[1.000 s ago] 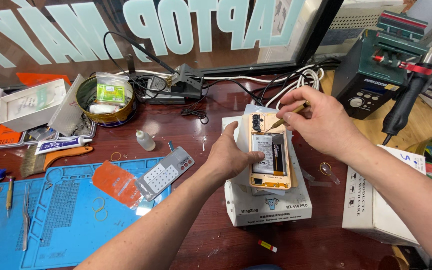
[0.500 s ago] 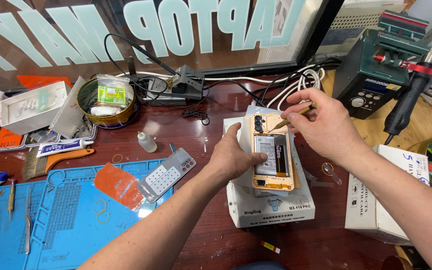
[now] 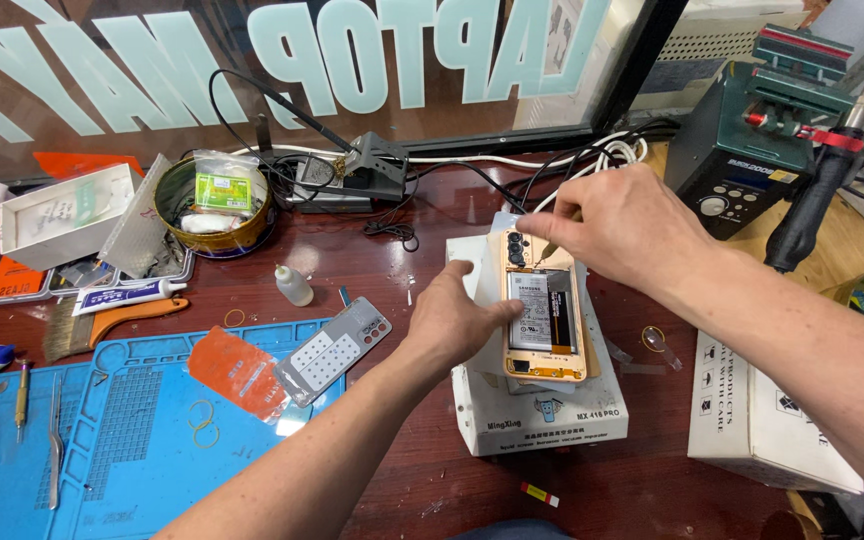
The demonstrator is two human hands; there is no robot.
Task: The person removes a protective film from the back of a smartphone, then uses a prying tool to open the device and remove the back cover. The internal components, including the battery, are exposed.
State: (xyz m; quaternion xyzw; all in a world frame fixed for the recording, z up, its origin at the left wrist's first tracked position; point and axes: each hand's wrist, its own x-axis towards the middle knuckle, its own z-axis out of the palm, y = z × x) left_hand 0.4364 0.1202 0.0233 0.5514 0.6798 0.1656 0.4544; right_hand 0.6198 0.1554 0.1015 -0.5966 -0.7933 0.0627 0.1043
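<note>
Big pale letters run across the glass pane (image 3: pixel 252 70) at the back. Far left there's an open white carton (image 3: pixel 57 215); next to it a round tin (image 3: pixel 214 215) w/ a green-and-white packet on top. A white box (image 3: pixel 542 415) sits mid-bench, & a second white box (image 3: pixel 762 425) w/ black handling symbols stands to its right.

Your left hand (image 3: pixel 462 320) lies half-open, fingers spread, pressing on the left edge of the opened phone (image 3: pixel 545 312), gold frame, battery showing, which rests on top of the mid-bench box. Your right hand (image 3: pixel 617 228) is curled nearly closed, pinching a thin tool (image 3: pixel 552 246) whose tip touches the phone's top end by the camera cluster.

Bench is dark red wood; a blue work mat (image 3: pixel 102 440) covers the near-left corner, w/ an orange sheet and a grey phone back cover (image 3: pixel 337 350) at its edge. A dark green hot-air station (image 3: pixel 752 145) stands back right.
</note>
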